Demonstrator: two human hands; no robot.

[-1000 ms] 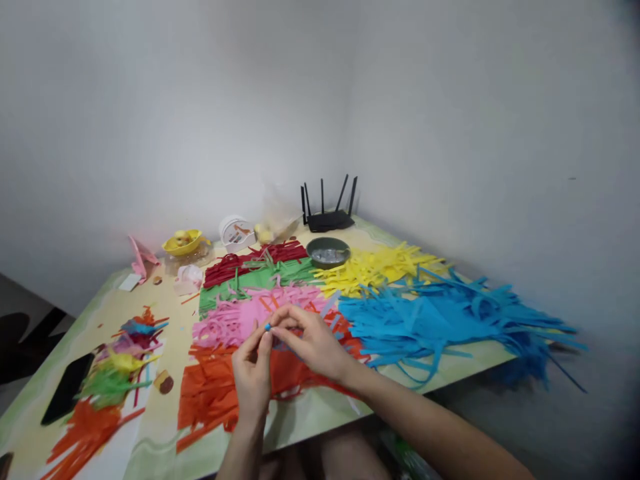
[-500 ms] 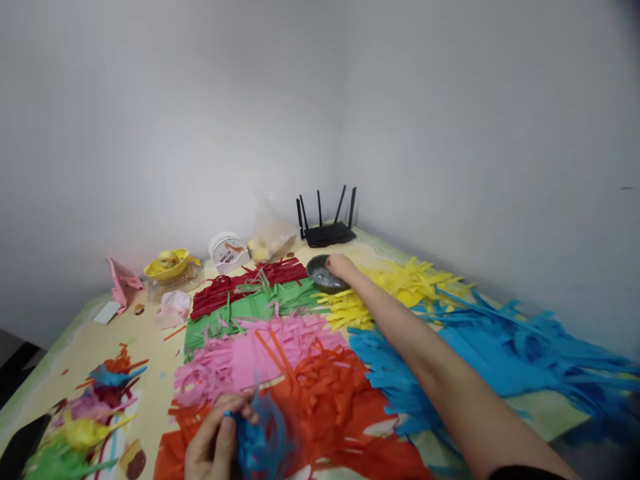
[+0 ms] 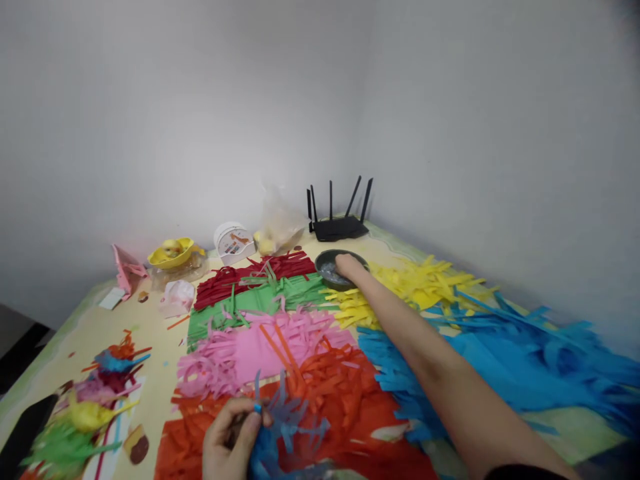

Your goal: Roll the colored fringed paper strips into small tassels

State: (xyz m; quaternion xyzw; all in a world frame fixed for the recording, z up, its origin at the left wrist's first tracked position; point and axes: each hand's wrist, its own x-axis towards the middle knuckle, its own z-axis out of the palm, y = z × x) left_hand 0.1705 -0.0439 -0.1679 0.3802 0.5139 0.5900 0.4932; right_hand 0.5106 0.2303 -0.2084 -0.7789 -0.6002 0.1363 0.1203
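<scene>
My left hand (image 3: 233, 437) pinches the rolled top of a blue tissue-paper tassel (image 3: 285, 437) between thumb and fingers at the lower middle. The tassel's thin strips splay out to the right, over orange fringed paper (image 3: 340, 407). My right arm stretches far forward, and my right hand (image 3: 350, 268) dips into a dark bowl (image 3: 361, 262) that holds something pale and shiny. Its fingers point down and are hidden, so any grip there cannot be seen. Yellow fringed paper (image 3: 420, 287) lies beside the bowl, with green fringed paper (image 3: 260, 303) to its left.
Pink (image 3: 257, 353), dark red (image 3: 240, 283) and blue fringed sheets (image 3: 500, 360) cover much of the table. Several finished-looking colourful tassels (image 3: 90, 413) lie at left. Behind stand a black router (image 3: 340, 229), a white round box (image 3: 234, 241) and a yellow dish (image 3: 171, 253).
My right hand has sunk lower into the bowl. My left hand, still pinching the blue tassel, has shifted slightly right, and the strips have spread out. The view has turned a little left.
</scene>
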